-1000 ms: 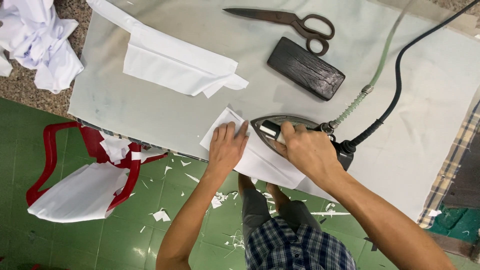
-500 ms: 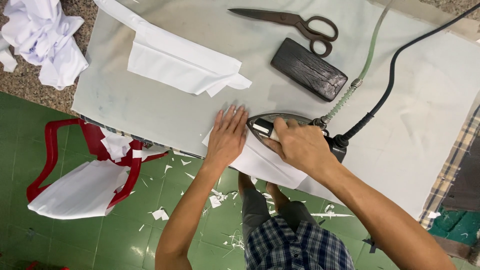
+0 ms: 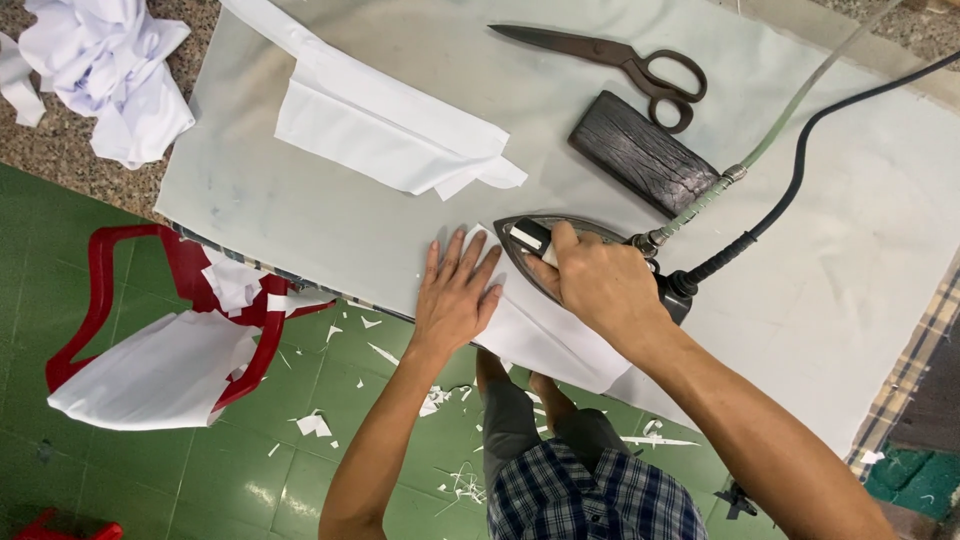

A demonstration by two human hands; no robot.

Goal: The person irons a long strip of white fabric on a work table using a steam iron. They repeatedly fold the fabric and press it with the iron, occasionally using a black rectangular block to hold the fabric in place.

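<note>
My right hand (image 3: 603, 288) grips the handle of a dark steam iron (image 3: 540, 245) that rests on a small white fabric piece (image 3: 545, 335) at the near edge of the padded ironing table (image 3: 300, 215). My left hand (image 3: 455, 295) lies flat with fingers spread on the left end of that fabric, just beside the iron's tip. The fabric hangs partly over the table edge.
A folded white cloth (image 3: 385, 130) lies further back, with large dark scissors (image 3: 620, 60) and a dark wooden block (image 3: 645, 152) behind the iron. A black cord (image 3: 790, 195) and a green hose (image 3: 790, 110) run right. A red plastic chair (image 3: 110, 300) holding white pieces stands at the left.
The iron has slid a little to the left along the fabric. My left hand has flattened and spread its fingers.
</note>
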